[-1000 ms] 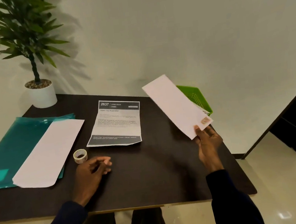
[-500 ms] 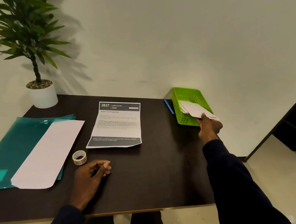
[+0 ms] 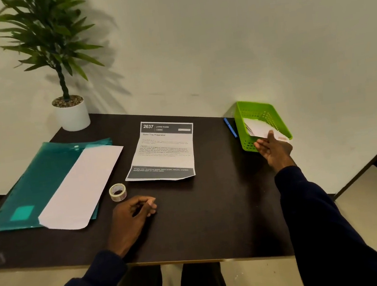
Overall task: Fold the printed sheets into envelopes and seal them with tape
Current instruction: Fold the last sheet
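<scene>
right hand [image 3: 273, 150]: at the table's [image 3: 215, 211] far right corner, against the near rim of the basket [image 3: 262, 109]. The fingers are straight and spread and pinch nothing. Only the thumb tip touches the envelope.
envelope [image 3: 258, 128]: lies slanted in the basket just beyond the right hand. Its near end rests over the near rim, to the right of the thumb (a small tan patch shows at that end). Other white edges show beneath it.
left hand [image 3: 132, 212]: rests on the table near the front edge, left of centre. The fingers are loosely curled and hold nothing.
tape [image 3: 117, 192]: a roll lying flat just beyond the left hand, not touching it.
sheet [image 3: 164, 150]: printed and headed 2637, flat at mid-table toward the far edge. It lies between the two hands, and neither touches it.
spare envelope [image 3: 80, 188]: white, lying diagonally over the folder [image 3: 39, 181] by the left edge, its rounded end toward the front.
pen [image 3: 230, 127]: blue, just left of the basket.
plant [image 3: 72, 115]: in a white pot at the far left corner.
</scene>
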